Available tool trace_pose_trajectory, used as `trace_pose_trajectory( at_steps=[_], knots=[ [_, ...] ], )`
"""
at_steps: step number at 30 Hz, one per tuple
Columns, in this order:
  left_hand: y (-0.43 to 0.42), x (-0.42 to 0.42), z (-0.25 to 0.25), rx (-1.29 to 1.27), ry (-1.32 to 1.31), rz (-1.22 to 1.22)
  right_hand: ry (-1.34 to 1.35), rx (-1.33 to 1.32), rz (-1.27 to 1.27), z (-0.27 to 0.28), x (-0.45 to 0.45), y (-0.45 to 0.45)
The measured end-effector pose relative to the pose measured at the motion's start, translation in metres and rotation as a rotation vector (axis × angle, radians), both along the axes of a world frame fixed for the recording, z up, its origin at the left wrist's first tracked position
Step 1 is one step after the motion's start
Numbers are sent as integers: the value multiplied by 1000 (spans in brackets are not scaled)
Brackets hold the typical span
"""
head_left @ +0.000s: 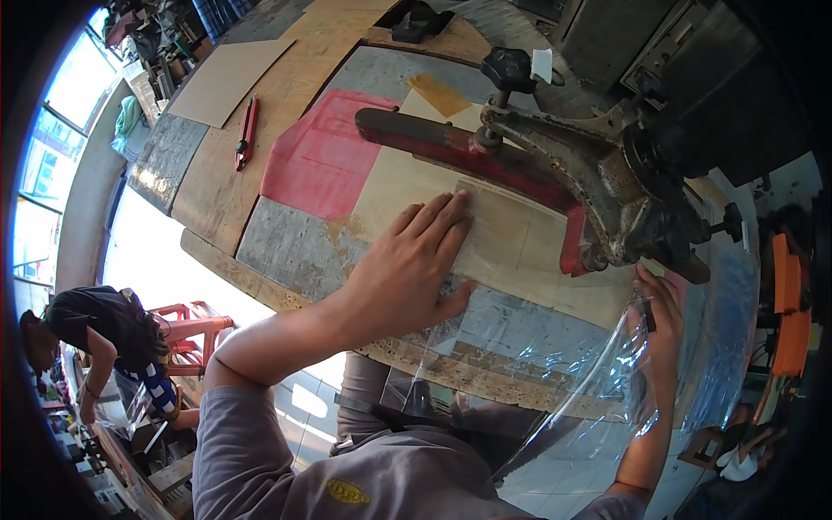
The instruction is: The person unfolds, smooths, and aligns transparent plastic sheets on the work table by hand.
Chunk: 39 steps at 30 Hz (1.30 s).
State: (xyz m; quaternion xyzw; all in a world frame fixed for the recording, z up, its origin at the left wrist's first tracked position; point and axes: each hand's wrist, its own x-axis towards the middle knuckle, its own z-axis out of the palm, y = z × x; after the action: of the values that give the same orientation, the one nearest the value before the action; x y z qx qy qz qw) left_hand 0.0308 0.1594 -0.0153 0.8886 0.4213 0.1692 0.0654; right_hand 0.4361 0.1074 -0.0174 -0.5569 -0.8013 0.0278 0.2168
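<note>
My left hand (414,260) lies flat with its fingers stretched out, pressing on clear plastic at the near side of a beige sheet (520,238). Its fingertips are just short of a long black-and-red machine bar (459,152). My right hand (660,325) is closed on clear plastic film (598,381), which hangs in shiny folds over the table's front edge. A small dark piece shows at the fingers of that hand; what it is I cannot make out. Pink-red sheeting (321,156) lies left of the beige sheet.
A heavy metal machine arm (598,169) with a black knob (507,68) rises at the right. A red utility knife (247,134) and a brown board (232,80) lie at the far left of the table. Another person (108,334) bends over at the lower left, near a red stool (195,334).
</note>
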Motion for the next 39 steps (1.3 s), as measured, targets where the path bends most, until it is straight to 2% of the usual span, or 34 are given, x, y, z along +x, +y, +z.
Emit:
trace_pose_trajectory(
  at_steps=[11, 21, 26, 32, 39],
  knots=[
    [-1, 1, 2, 12, -24, -1, -62, 60, 13, 4, -3, 0],
    [-2, 1, -1, 38, -53, 0, 0, 2, 6, 2, 0, -3],
    [-3, 0, -4, 69, -75, -11, -44, 42, 3, 6, -4, -6],
    [-4, -3, -16, 157, -135, -31, 38, 57, -60, 3, -8, -11],
    [-5, -6, -20, 117, -188, -35, -76, 120, -8, 1, -1, -13]
  ],
)
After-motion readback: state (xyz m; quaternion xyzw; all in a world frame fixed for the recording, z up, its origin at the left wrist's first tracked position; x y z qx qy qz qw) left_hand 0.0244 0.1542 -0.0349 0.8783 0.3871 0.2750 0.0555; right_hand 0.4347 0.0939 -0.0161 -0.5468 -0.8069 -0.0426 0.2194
